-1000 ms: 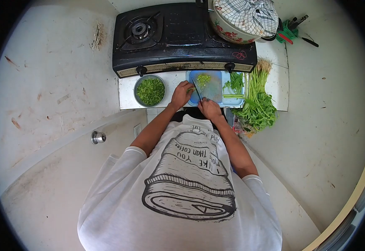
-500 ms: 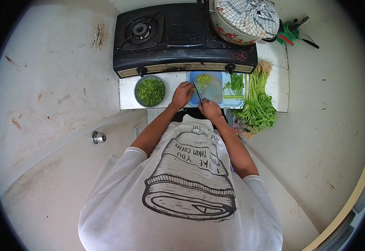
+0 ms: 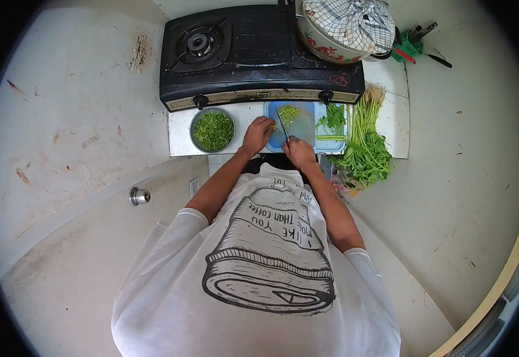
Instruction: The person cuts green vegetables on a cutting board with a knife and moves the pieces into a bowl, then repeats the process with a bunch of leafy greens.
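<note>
My right hand (image 3: 299, 153) is closed around the handle of a knife (image 3: 282, 125), whose blade points away from me over a blue cutting board (image 3: 304, 132). Close to the blade's left side, my left hand (image 3: 259, 134) has its fingers curled on green stems (image 3: 272, 127) at the board's left edge. Chopped green pieces (image 3: 288, 114) lie in a small pile near the board's far side. On the right, cut leafy greens (image 3: 334, 121) rest on a light blue tray (image 3: 325, 146).
A bowl of chopped greens (image 3: 213, 131) stands to the left. A large bunch of leafy stems (image 3: 366, 140) hangs over the counter's right front edge. Behind are a black gas stove (image 3: 262, 56), a cloth-covered pot (image 3: 334, 44) and a green utensil holder (image 3: 407, 49). A door knob (image 3: 140, 196) is at left.
The knife blade has shifted slightly to the right, away from my left fingers. My hands stay in nearly the same places.
</note>
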A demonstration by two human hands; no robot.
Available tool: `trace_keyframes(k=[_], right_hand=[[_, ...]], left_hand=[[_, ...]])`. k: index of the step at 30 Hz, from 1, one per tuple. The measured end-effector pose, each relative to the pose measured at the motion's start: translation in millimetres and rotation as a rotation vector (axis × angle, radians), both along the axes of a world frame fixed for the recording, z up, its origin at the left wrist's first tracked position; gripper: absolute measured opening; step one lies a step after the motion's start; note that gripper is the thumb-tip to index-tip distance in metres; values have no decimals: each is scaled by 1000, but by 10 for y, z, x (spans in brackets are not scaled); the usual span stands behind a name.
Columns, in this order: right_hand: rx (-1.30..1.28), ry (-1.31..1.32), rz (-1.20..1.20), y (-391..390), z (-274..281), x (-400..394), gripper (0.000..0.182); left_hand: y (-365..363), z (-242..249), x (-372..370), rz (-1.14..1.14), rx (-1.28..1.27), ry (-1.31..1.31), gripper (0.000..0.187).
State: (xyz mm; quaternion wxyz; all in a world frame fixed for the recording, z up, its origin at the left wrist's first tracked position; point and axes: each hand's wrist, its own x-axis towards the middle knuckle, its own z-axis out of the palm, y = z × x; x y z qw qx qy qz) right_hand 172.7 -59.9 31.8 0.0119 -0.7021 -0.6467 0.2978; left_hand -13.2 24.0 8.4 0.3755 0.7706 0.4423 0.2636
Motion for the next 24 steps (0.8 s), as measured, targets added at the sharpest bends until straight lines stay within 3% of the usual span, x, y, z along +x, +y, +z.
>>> trace_keyframes(k=[14,24], right_hand=[[21,-14,42,52,-39,-122,40],[19,-53,20,213,-113,-226,37]], left_hand=[[-35,-15,20,63,-122,-57,16],[-60,-41,6,36,-7,-57,20]])
